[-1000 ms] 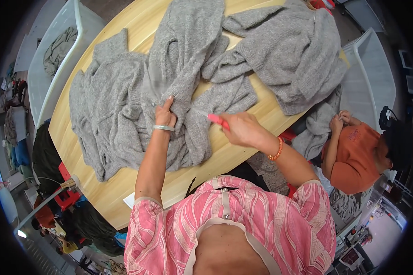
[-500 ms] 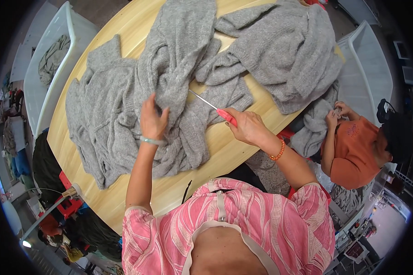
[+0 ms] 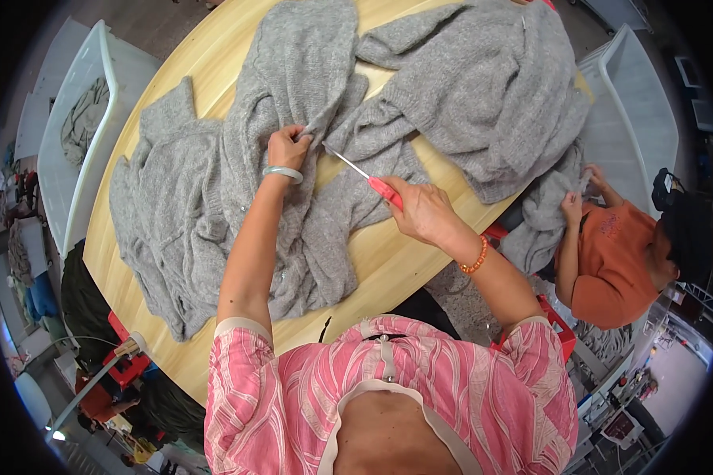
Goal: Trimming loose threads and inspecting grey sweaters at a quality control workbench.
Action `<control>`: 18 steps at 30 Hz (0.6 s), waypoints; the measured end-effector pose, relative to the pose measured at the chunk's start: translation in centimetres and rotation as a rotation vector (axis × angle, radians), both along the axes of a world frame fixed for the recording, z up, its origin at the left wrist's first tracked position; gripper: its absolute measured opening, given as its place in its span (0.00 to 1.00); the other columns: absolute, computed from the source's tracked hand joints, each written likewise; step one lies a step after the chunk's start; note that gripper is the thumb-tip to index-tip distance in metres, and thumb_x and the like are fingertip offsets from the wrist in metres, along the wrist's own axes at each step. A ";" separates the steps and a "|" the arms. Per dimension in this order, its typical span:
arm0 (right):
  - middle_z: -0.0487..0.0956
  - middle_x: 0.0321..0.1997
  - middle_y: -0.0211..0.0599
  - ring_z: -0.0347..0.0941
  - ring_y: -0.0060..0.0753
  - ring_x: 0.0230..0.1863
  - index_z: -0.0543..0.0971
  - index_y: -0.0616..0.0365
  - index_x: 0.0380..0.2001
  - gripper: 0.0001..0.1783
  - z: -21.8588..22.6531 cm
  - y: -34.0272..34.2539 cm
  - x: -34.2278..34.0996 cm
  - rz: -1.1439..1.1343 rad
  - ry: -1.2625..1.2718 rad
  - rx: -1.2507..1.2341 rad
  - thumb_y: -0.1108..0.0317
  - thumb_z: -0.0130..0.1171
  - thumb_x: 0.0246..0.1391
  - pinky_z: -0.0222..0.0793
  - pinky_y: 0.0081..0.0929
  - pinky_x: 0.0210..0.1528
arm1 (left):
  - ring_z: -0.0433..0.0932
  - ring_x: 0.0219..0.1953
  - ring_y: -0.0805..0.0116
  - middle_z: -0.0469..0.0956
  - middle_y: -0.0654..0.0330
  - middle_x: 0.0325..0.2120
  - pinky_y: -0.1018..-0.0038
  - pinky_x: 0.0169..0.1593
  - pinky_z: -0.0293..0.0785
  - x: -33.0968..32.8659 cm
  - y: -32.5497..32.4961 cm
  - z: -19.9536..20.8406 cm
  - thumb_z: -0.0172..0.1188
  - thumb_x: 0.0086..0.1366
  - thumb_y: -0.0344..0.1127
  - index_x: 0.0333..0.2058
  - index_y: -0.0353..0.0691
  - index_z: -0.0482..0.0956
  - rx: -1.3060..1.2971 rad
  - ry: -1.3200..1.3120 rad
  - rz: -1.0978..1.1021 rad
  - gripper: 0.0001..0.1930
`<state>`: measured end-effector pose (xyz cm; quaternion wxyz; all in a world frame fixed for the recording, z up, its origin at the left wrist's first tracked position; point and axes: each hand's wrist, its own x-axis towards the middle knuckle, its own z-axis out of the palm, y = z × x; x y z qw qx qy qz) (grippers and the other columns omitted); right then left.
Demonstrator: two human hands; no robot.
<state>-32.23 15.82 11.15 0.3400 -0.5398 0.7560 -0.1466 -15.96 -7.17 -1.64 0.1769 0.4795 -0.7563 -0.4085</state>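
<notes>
In my left hand (image 3: 287, 150), a fold of a grey knitted sweater (image 3: 297, 59) is pinched between thumb and fingers. My right hand (image 3: 428, 212) is closed around the red handle of a slim metal tool (image 3: 348, 164). Whether it is scissors or a hook, I cannot tell. Its tip points up and left, close to the sweater's edge beside my left fingers. Under and left of my left arm lies another heap of grey knit (image 3: 178, 206) with a ribbed cuff. More grey sweaters (image 3: 483, 95) are piled on the right of the table.
The pale wooden table (image 3: 396, 253) has a curved edge. White plastic bins stand left (image 3: 107, 150) and right (image 3: 630, 111); the left one holds knitwear. At the right, a person in an orange shirt (image 3: 614, 257) handles grey knit. Red stools (image 3: 558, 324) stand below the table.
My left hand has gone from open fingers to a pinch on the sweater, moving up and right. My right hand and the tool have shifted slightly left.
</notes>
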 end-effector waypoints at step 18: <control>0.78 0.27 0.53 0.75 0.58 0.34 0.74 0.56 0.40 0.14 0.3 -2.8 0.7 0.243 -0.042 0.113 0.65 0.53 0.50 0.69 0.49 0.38 | 0.71 0.29 0.83 0.78 0.68 0.29 0.84 0.35 0.68 3.1 0.9 -1.2 0.60 0.60 0.30 0.36 0.32 0.80 0.541 0.527 0.096 0.08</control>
